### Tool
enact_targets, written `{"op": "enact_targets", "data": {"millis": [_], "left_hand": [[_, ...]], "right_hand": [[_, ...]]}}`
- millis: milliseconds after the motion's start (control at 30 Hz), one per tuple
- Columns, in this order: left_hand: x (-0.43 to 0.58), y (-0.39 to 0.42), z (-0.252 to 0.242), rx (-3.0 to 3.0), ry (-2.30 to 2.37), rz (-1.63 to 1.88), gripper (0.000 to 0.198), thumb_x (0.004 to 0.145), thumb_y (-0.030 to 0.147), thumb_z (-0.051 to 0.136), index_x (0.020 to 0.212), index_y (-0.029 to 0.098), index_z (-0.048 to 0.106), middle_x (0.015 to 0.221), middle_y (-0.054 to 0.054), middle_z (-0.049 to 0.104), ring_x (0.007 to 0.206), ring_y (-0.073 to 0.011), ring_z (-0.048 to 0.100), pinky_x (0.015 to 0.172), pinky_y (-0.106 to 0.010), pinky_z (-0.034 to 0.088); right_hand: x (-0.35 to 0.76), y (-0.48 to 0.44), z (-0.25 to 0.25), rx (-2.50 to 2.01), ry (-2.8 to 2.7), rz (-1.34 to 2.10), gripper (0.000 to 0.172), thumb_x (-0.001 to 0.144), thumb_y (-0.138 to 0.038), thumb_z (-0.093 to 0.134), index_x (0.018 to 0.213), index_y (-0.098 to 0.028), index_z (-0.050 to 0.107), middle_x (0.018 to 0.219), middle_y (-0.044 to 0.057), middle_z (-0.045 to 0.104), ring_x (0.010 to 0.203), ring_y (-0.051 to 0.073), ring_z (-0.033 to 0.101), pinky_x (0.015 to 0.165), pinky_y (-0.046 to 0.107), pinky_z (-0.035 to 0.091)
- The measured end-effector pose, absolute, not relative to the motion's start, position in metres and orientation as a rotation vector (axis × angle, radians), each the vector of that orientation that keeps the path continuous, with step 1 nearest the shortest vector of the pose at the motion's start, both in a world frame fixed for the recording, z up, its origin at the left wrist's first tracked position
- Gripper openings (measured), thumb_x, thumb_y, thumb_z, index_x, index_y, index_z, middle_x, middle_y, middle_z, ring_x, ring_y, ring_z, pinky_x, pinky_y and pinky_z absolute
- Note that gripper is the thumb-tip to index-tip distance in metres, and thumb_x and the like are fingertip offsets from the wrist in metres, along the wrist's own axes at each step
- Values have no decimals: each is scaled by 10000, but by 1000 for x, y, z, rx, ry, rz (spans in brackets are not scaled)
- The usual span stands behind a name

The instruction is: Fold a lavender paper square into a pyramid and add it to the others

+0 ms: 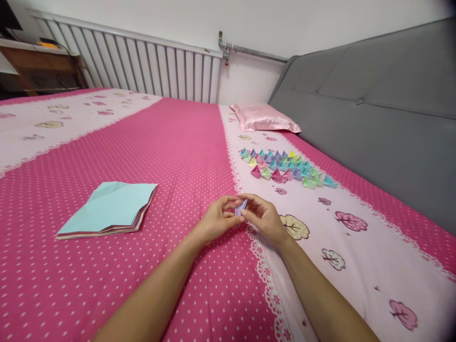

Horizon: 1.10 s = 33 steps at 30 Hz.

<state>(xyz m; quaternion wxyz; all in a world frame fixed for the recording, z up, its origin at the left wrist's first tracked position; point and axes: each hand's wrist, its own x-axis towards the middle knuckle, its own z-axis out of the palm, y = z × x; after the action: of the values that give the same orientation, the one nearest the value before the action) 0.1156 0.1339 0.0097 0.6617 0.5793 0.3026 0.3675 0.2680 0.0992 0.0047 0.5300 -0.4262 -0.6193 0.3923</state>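
Note:
Between my two hands, just above the bed, is a small folded piece of lavender paper [241,207]. My left hand [220,216] pinches it from the left, thumb in front and fingers behind. From the other side my right hand [262,216] grips its right edge with thumb and fingers, hiding part of it. Beyond my right hand stand several rows of small folded paper boats [276,175] in blue, green, pink, purple and yellow. To the left lies a stack of square paper [110,206], with a light blue sheet on top.
A pink and white patterned bedspread [188,156] lies under everything. At the far right sits a pink satin pillow [265,117] by the grey padded headboard [370,95]. A white radiator [153,61] runs along the wall, and a wooden desk [42,64] stands far left.

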Motion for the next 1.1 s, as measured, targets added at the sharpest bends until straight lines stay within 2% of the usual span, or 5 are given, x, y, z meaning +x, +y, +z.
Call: {"op": "enact_targets", "data": {"millis": [167, 300, 667, 967, 1100], "left_hand": [[116, 133, 10, 1317, 584, 756, 454, 683, 282, 701, 1078, 88, 589, 1005, -128, 622, 773, -143, 589, 733, -296, 451], [116, 132, 10, 1296, 624, 803, 478, 649, 282, 730, 1076, 96, 620, 974, -123, 646, 730, -135, 577, 705, -287, 440], [116, 129, 16, 1308, 512, 767, 243, 712, 291, 672, 857, 95, 677, 823, -75, 641, 738, -126, 549, 727, -268, 410], [115, 127, 19, 1342, 510, 662, 200, 767, 286, 579, 792, 96, 637, 722, -48, 586, 660, -110, 518, 688, -265, 399], [119, 129, 12, 1372, 566, 718, 159, 736, 166, 539, 844, 112, 641, 792, -49, 621, 712, -125, 556, 737, -268, 419]], "right_hand": [[269, 100, 5, -1025, -1444, 957, 386, 772, -243, 606, 1156, -237, 572, 796, 0, 581, 672, 114, 508, 652, 264, 431], [269, 99, 4, -1013, -1420, 989, 410, 768, -258, 612, 1175, -234, 570, 804, 1, 582, 680, 113, 506, 652, 263, 429], [268, 100, 1, -954, -1373, 1085, 383, 777, -282, 612, 1159, -279, 592, 1014, 32, 646, 941, 175, 574, 855, 344, 440], [267, 99, 2, -967, -1406, 1060, 386, 787, -248, 568, 1173, -264, 578, 1013, 44, 642, 899, 166, 582, 740, 298, 487], [264, 97, 2, -1056, -1545, 819, 451, 761, -143, 525, 1196, -256, 556, 970, 36, 618, 722, 121, 546, 664, 270, 472]]}}
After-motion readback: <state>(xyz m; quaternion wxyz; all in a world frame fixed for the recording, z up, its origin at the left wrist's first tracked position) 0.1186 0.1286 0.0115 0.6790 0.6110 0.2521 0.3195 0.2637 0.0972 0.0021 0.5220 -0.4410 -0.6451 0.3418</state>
